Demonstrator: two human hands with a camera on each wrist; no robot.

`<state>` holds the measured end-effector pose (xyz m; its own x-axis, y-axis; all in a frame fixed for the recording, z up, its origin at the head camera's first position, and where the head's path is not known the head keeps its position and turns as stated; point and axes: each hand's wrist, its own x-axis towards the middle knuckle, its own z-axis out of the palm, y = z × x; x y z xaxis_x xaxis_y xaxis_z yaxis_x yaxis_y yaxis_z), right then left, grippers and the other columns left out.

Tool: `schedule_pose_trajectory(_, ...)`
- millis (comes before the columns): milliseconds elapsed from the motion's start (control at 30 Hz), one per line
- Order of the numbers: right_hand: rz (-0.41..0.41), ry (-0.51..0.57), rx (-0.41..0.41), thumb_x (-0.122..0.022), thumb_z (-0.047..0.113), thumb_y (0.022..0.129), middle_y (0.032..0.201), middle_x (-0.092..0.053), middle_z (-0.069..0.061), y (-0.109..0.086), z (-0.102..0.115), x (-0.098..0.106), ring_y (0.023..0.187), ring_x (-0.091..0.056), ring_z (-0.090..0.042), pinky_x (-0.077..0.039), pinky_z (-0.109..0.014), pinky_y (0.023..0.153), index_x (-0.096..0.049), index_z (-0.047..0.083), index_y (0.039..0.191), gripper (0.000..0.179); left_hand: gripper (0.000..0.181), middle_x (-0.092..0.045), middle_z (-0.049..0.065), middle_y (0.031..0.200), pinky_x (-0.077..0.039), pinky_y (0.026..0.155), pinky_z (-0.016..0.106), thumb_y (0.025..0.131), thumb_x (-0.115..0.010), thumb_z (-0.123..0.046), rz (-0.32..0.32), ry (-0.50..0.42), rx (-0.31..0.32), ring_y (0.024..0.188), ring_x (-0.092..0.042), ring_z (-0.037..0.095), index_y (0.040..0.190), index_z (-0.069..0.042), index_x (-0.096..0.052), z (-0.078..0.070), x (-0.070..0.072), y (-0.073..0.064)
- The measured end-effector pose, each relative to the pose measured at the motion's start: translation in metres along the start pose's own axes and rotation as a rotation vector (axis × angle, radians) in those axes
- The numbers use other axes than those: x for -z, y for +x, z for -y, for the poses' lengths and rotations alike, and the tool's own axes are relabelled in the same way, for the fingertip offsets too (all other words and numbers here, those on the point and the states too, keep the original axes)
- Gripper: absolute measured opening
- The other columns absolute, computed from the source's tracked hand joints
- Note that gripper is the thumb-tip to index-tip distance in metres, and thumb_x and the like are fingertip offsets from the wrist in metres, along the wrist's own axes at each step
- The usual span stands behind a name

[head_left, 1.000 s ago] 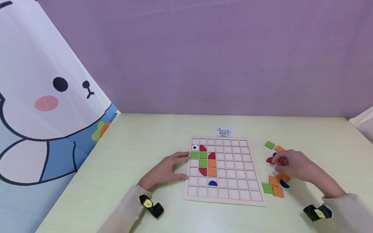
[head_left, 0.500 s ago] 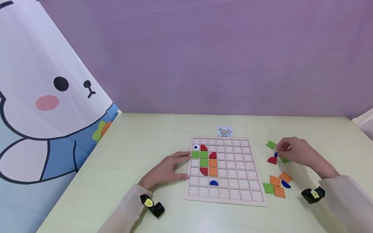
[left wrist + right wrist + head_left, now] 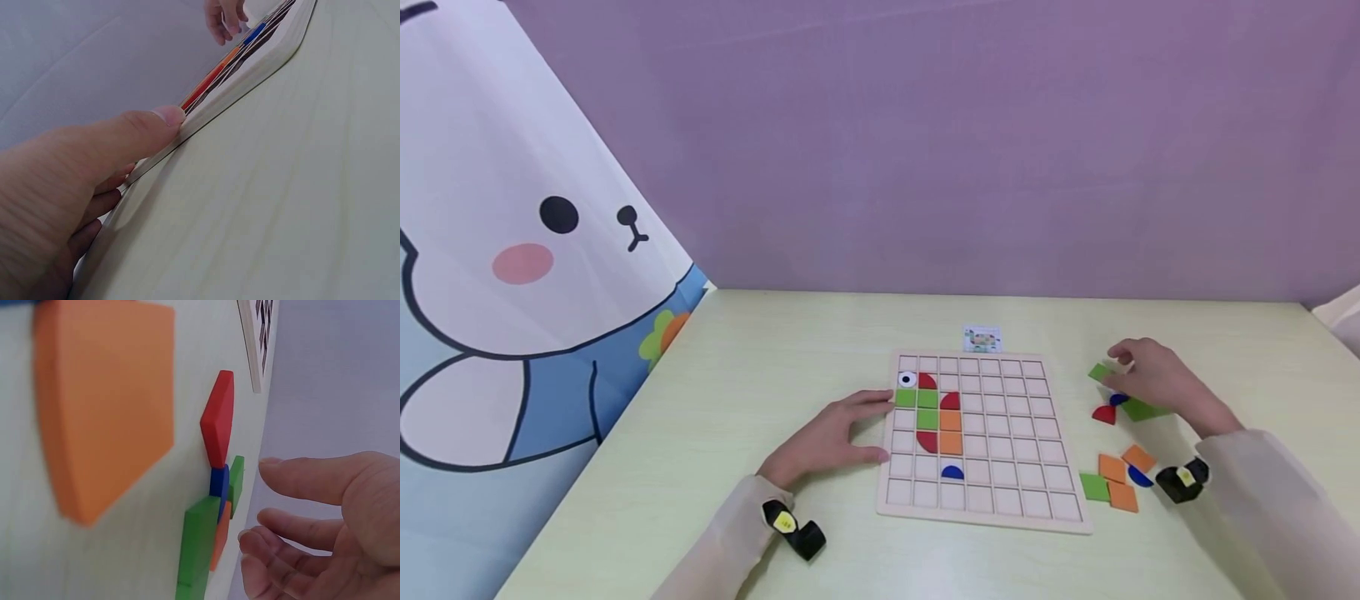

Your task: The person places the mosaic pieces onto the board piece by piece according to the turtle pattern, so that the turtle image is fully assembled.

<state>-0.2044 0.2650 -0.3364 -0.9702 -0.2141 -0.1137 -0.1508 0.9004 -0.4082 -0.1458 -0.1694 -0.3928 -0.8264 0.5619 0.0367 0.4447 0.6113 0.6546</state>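
My left hand rests at the left edge of a pale wooden grid board; its thumb touches the rim. On the board lie green and orange square tiles, red quarter-circle tiles, an eye tile and a blue half-circle tile. My right hand hovers over loose tiles right of the board, thumb and fingers apart with nothing between them. Near it lie a green tile, a red quarter-circle tile, a blue tile and an orange tile, which the hand hides in the head view.
A small picture card lies behind the board. Nearer the front, right of the board, are several orange tiles, a green square and a blue half-circle. A purple cloth hangs behind the table.
My right hand has moved away from me, from beside the red tile to over the far loose tiles, uncovering green tiles nearer me. The left hand stays at the board's edge.
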Motion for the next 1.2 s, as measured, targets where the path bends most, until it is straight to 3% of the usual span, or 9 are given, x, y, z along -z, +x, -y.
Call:
schedule_pose_trajectory(333, 0.024, 0.021, -0.011, -0.065, 0.017, 0.086, 0.109, -0.058, -0.034, 0.007, -0.001, -0.008, 0.091, -0.057, -0.039, -0.051, -0.05, 0.077, -0.054, -0.016, 0.116, 0.047, 0.067, -0.04, 0.003, 0.15, -0.033, 0.113, 0.045, 0.081, -0.074, -0.035, 0.009, -0.003, 0.008, 0.14, -0.035, 0.025, 0.14, -0.012, -0.049, -0.001, 0.0, 0.0)
schedule_pose_trajectory(733, 0.026, 0.046, -0.051, -0.065, 0.014, 0.085, 0.103, -0.06, -0.029, 0.011, -0.003, -0.008, 0.082, -0.057, -0.03, -0.053, -0.038, 0.069, -0.057, -0.013, 0.111, 0.039, 0.068, -0.04, 0.003, 0.15, -0.033, 0.113, 0.047, 0.081, -0.075, -0.037, 0.012, -0.008, 0.032, 0.14, -0.034, 0.026, 0.14, -0.013, -0.049, -0.003, 0.001, 0.0)
schedule_pose_trajectory(1200, 0.028, 0.098, -0.01, -0.07, 0.01, 0.079, 0.092, -0.061, -0.021, 0.009, 0.003, -0.011, 0.077, -0.056, -0.025, -0.052, -0.033, 0.066, -0.056, -0.008, 0.1, 0.031, 0.069, -0.039, 0.001, 0.151, -0.032, 0.113, 0.046, 0.081, -0.075, -0.037, 0.012, -0.006, 0.043, 0.141, -0.033, 0.025, 0.14, -0.015, -0.049, -0.002, 0.0, -0.001)
